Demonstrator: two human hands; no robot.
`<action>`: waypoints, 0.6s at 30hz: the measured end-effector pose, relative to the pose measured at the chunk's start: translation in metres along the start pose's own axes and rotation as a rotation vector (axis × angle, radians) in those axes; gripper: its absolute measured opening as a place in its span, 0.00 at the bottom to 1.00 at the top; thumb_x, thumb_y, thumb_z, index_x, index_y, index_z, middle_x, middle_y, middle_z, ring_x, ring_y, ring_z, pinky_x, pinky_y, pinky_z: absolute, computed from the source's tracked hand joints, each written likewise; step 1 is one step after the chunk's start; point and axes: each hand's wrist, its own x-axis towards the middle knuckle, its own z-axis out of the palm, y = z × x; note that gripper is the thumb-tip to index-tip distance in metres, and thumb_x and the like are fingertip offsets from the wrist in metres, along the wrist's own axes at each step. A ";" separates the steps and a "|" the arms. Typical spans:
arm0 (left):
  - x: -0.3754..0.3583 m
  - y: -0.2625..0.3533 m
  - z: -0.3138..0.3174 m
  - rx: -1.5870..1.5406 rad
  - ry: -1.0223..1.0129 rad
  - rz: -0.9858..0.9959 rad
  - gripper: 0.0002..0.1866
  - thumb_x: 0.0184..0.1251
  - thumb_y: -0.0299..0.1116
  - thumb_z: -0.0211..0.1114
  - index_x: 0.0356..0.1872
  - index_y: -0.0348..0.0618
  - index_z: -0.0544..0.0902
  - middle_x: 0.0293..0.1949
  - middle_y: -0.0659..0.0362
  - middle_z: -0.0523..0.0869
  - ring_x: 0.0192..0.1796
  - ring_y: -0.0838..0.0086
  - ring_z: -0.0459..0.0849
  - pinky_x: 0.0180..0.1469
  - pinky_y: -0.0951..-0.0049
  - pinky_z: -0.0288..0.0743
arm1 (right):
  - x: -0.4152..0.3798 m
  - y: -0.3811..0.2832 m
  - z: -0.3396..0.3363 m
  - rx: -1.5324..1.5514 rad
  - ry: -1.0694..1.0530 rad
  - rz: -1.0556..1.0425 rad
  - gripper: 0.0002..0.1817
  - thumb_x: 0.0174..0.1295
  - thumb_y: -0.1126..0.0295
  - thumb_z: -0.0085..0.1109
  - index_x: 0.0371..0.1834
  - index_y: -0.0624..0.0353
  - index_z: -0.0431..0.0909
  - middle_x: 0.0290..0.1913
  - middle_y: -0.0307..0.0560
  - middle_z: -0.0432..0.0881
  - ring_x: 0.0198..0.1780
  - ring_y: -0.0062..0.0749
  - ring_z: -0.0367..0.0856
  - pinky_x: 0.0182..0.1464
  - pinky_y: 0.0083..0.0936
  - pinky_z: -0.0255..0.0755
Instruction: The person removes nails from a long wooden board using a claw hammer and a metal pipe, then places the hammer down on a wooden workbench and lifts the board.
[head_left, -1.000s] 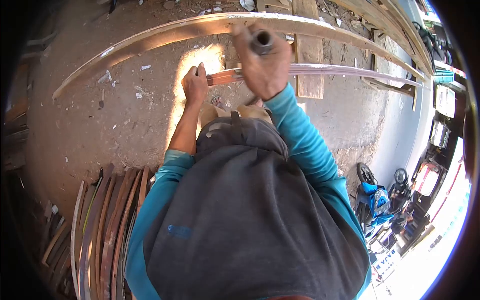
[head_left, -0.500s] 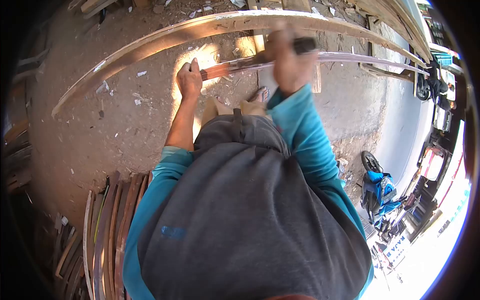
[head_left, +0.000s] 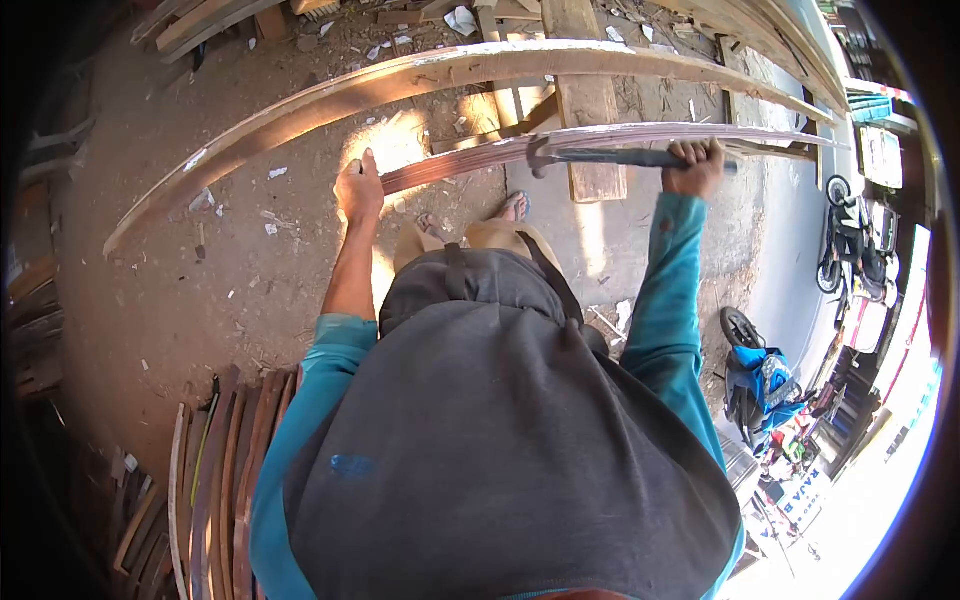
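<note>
My left hand (head_left: 361,190) is closed around the left end of a long reddish-brown grooved wooden moulding (head_left: 440,168), thumb pointing up. The strip runs off to the right, paler toward its far end. In my right hand (head_left: 696,168), fingers wrapped round the dark grip, is a claw hammer (head_left: 610,156). Its handle points left, and its metal head overlaps the moulding near the strip's middle. Beyond the strip lies a long pale wooden beam (head_left: 400,80), which looks curved in this wide view.
A wide plank (head_left: 588,100) passes beneath the strip and beam. More boards (head_left: 770,45) lie at the upper right, and a stack of wooden strips (head_left: 215,480) at the lower left. Wood scraps litter the dirt floor (head_left: 200,290). A blue motorcycle (head_left: 760,385) stands at the right, beside the road.
My right hand has swung from a blur near the middle out to the right, and the hammer now lies across the strip. My left hand keeps its hold, slightly lower and left in view.
</note>
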 end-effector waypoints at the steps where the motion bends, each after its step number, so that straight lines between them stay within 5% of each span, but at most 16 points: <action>1: 0.007 -0.006 -0.002 0.023 -0.076 -0.009 0.29 0.75 0.54 0.57 0.27 0.32 0.81 0.26 0.39 0.82 0.28 0.46 0.81 0.37 0.51 0.73 | 0.021 -0.016 -0.037 0.107 0.103 -0.037 0.25 0.67 0.39 0.55 0.30 0.50 0.75 0.20 0.32 0.69 0.17 0.22 0.65 0.21 0.21 0.66; 2: 0.010 0.003 0.000 0.021 -0.061 -0.024 0.29 0.75 0.54 0.57 0.27 0.32 0.81 0.26 0.39 0.82 0.28 0.46 0.81 0.37 0.51 0.73 | 0.031 -0.033 -0.068 0.167 0.119 -0.090 0.28 0.67 0.34 0.54 0.29 0.48 0.74 0.20 0.29 0.66 0.15 0.19 0.61 0.19 0.20 0.64; 3: 0.008 0.012 -0.008 0.045 -0.083 -0.026 0.30 0.75 0.54 0.56 0.27 0.32 0.81 0.27 0.38 0.82 0.29 0.46 0.82 0.38 0.51 0.73 | 0.061 -0.039 -0.142 0.210 -0.227 -0.122 0.27 0.65 0.32 0.54 0.35 0.45 0.81 0.22 0.31 0.79 0.19 0.20 0.73 0.20 0.20 0.68; 4: 0.010 0.018 -0.014 0.074 -0.109 -0.007 0.31 0.75 0.55 0.56 0.27 0.31 0.81 0.28 0.37 0.83 0.31 0.45 0.82 0.39 0.51 0.73 | 0.041 -0.047 -0.139 0.221 -0.192 -0.112 0.27 0.65 0.32 0.54 0.35 0.45 0.81 0.22 0.31 0.79 0.19 0.20 0.73 0.20 0.20 0.68; 6: 0.018 0.010 -0.009 0.130 -0.140 0.035 0.32 0.75 0.57 0.56 0.29 0.31 0.82 0.29 0.37 0.84 0.33 0.43 0.82 0.42 0.50 0.74 | 0.003 -0.088 -0.089 0.168 0.083 -0.235 0.19 0.72 0.60 0.50 0.20 0.49 0.62 0.18 0.31 0.61 0.19 0.20 0.64 0.27 0.21 0.66; 10: 0.029 0.022 -0.024 0.381 -0.186 0.165 0.28 0.72 0.56 0.59 0.41 0.35 0.85 0.39 0.41 0.87 0.44 0.45 0.83 0.52 0.50 0.75 | -0.008 -0.092 -0.114 0.234 0.307 -0.284 0.18 0.73 0.57 0.54 0.28 0.53 0.65 0.23 0.36 0.63 0.23 0.26 0.65 0.33 0.30 0.67; 14: 0.003 0.105 -0.017 0.184 -0.142 0.475 0.18 0.68 0.44 0.68 0.46 0.38 0.84 0.44 0.46 0.86 0.48 0.50 0.83 0.53 0.52 0.74 | 0.012 -0.092 -0.121 0.329 0.373 -0.180 0.20 0.73 0.55 0.57 0.24 0.51 0.68 0.19 0.34 0.64 0.21 0.24 0.64 0.32 0.28 0.65; 18: -0.055 0.220 0.045 0.018 -0.614 0.675 0.27 0.67 0.37 0.69 0.65 0.40 0.75 0.61 0.47 0.80 0.59 0.58 0.82 0.59 0.62 0.77 | 0.031 -0.089 -0.107 0.388 0.252 -0.086 0.20 0.73 0.53 0.58 0.26 0.54 0.73 0.20 0.35 0.65 0.21 0.24 0.65 0.31 0.26 0.64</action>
